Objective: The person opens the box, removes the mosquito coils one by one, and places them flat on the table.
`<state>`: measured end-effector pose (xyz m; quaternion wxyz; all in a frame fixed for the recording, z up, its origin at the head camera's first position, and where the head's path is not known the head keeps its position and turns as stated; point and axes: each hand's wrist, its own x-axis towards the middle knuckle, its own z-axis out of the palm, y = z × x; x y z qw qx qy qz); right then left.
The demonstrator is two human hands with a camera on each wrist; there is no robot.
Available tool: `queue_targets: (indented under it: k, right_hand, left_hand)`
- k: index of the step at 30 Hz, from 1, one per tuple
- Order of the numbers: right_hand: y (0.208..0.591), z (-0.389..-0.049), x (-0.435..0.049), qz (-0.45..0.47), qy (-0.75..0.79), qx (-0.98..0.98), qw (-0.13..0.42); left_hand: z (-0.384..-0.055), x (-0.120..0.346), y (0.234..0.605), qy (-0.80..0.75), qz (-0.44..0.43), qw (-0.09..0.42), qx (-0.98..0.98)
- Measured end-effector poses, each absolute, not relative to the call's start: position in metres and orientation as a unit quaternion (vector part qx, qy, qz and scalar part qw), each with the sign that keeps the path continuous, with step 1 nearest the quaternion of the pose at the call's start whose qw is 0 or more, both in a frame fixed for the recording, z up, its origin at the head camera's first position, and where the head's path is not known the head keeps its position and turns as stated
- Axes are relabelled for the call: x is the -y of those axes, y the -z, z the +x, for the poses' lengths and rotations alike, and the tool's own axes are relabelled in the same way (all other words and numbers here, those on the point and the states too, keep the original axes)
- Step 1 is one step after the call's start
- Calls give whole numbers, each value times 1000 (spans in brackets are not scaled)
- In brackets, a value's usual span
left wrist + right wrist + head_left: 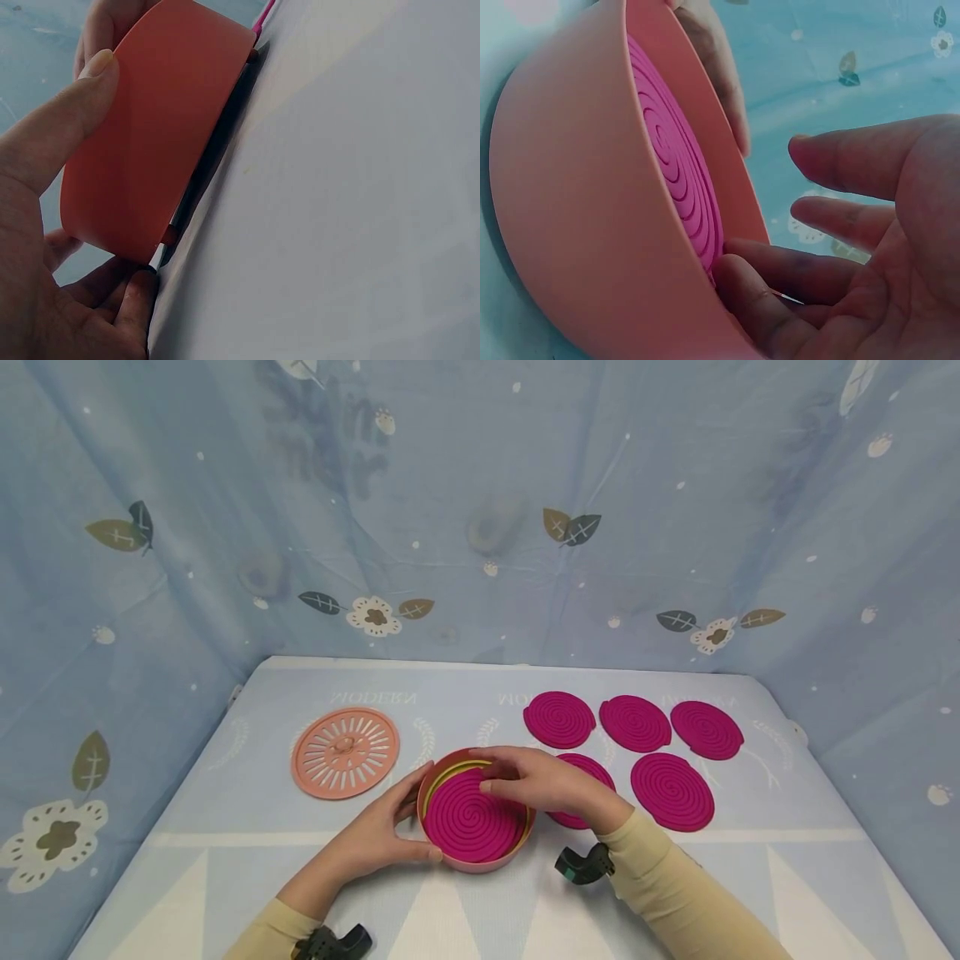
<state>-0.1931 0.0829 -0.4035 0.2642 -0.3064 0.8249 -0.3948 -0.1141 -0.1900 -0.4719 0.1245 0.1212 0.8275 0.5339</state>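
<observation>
the right sleeve (682, 893) leads to the right hand (536, 781), grip apart, fingertips at the coil (468, 822) inside the pot (157, 135). the left hand (378, 839) clamps the pot's wall. seating the coil seems in hand; next calls for a steady pot.

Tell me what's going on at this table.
A person's left hand holds the side of a round coral container, while the fingers of the right hand reach in over a magenta spiral disc lying inside. Five more magenta spiral discs lie on the table to the right, and a slotted coral disc lies to the left.
</observation>
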Motion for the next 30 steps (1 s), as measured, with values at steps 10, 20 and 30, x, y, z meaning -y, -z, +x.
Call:
queue_targets:
  k: [10, 20, 30]
  right_hand:
    - [397, -190, -86, -300, 406, -826, 250]
    - [401, -190, -88, -283, 490, -784, 257]
    - [410, -191, -95, -243, 536, -759, 279]
  left_hand:
    - [-115, 189, 471, -537, 127, 126, -824]
    - [-113, 189, 470, -540, 126, 122, -823]
    - [-114, 189, 470, -542, 123, 128, -821]
